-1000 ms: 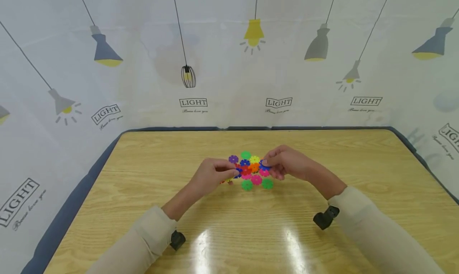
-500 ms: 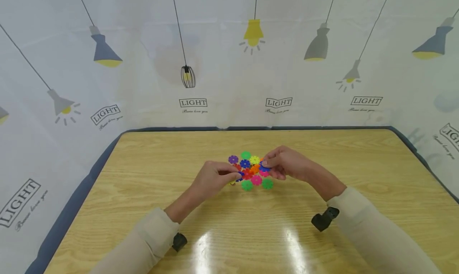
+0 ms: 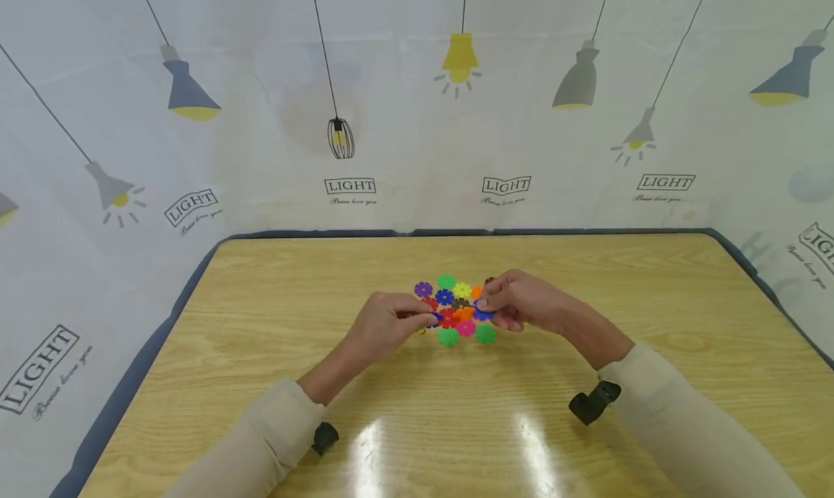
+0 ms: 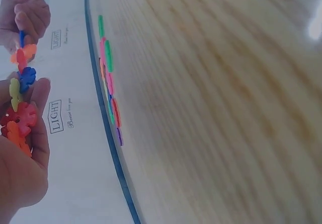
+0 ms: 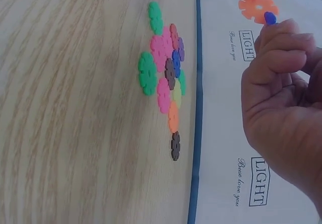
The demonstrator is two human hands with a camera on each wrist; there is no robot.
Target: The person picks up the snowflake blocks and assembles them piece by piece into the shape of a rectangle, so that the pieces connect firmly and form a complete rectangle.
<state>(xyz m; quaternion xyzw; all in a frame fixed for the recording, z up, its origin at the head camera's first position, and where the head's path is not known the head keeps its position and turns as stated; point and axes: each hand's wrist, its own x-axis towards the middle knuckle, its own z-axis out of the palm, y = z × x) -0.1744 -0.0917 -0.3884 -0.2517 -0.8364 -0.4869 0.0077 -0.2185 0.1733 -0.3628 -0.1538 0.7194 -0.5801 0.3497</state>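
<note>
My left hand (image 3: 387, 321) grips a chain of interlocking flower discs, several of them linked in red, orange, yellow and blue. A red disc (image 4: 26, 118) and an orange disc (image 4: 19, 138) lie against its palm and fingers in the left wrist view. Thumb and fingertips pinch the chain near a blue disc (image 4: 26, 78). Beyond that, a red disc (image 3: 448, 318) leads to an orange disc (image 5: 257, 7). My right hand (image 3: 531, 299) pinches another blue disc (image 5: 270, 18) at the orange one's edge. How deep its notch sits is hidden by the fingers.
Loose flower discs lie flat on the wooden table (image 3: 260, 353) under the hands, including a green disc (image 5: 147, 73), a purple disc (image 3: 423, 289) and a brown disc (image 5: 175, 146). A printed cloth (image 3: 417, 136) stands beyond the table's far edge.
My left hand has shifted slightly right with the chain. The right hand has dropped a little with its blue disc, and the orange disc has lowered, uncovering brown discs on the table.
</note>
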